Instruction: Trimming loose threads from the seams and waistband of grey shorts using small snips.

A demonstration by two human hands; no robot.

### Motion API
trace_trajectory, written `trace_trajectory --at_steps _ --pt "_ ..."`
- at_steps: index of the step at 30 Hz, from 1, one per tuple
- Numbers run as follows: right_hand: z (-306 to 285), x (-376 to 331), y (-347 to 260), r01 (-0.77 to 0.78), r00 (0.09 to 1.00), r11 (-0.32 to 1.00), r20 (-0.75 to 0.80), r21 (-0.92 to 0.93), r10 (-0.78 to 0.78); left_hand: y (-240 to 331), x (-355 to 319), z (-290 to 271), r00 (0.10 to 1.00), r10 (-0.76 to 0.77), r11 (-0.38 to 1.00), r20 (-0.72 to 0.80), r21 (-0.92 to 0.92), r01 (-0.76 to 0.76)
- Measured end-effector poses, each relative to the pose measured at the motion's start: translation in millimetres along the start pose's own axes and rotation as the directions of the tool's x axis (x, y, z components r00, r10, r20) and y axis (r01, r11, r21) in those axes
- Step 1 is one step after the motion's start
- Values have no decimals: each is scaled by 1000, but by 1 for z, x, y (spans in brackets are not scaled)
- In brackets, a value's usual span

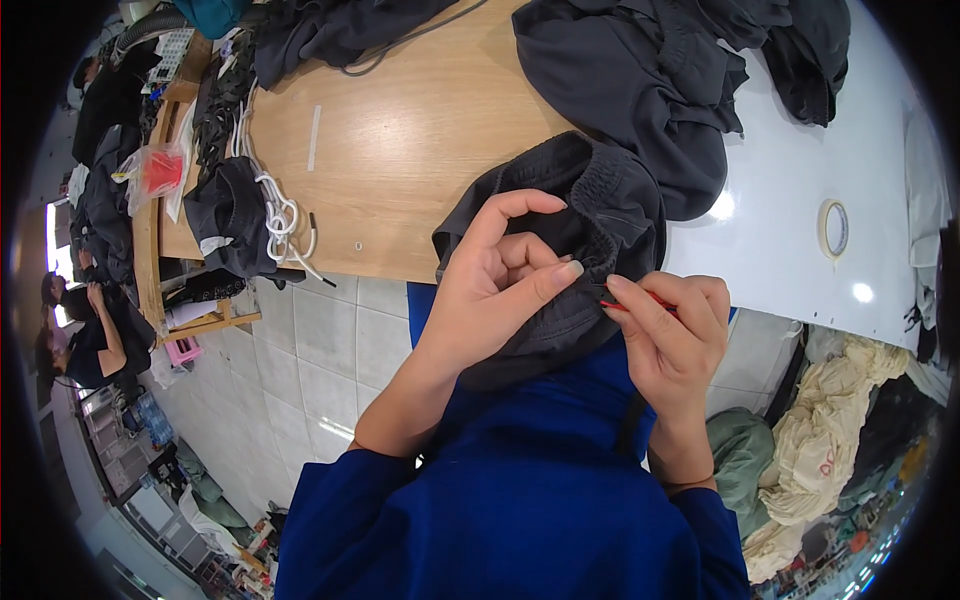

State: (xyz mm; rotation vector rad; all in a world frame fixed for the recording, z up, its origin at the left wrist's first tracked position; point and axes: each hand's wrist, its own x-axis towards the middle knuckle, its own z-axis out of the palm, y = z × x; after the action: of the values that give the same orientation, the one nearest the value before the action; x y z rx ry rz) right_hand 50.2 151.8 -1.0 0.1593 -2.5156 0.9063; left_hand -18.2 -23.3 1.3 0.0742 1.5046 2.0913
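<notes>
A dark grey garment with a gathered elastic waistband hangs over the table's front edge towards my lap, its opening facing up. Over the left side of that opening is my left hand, index finger and thumb spread apart and the other fingers curled. I cannot tell whether those curled fingers touch the cloth. Close to the waistband on the right, my right hand pinches a thin, red-handled tool. Its tip is by the gathered fabric near my left thumb; the tool's exact kind is too small to make out.
More dark grey garments lie piled at the back. A tape roll rests on the white tabletop to the right. White cords and a folded dark piece are at the wooden table's left end. Cream fabric is heaped lower right.
</notes>
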Motion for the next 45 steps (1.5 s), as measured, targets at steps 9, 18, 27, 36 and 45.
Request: trace_trajectory --at_steps 9,18,27,36,45 --pt "-3 4 6 -314 946 789 106 528 306 0 -1 -6 998 43 998 43 33 -45" --pt "12 14 17 -409 853 793 497 451 158 2 -26 -20 927 362 876 -99 375 -303" --pt "25 2 2 201 979 960 -67 196 -192 -21 -40 -10 949 -158 901 273 -354 252" --pt "35 -6 1 60 997 938 33 342 -75 -22 -18 -17 983 -153 966 -104 -228 126" --pt "3 -2 9 -166 985 890 42 426 165 -18 -13 -34 999 49 950 -7 -309 -49"
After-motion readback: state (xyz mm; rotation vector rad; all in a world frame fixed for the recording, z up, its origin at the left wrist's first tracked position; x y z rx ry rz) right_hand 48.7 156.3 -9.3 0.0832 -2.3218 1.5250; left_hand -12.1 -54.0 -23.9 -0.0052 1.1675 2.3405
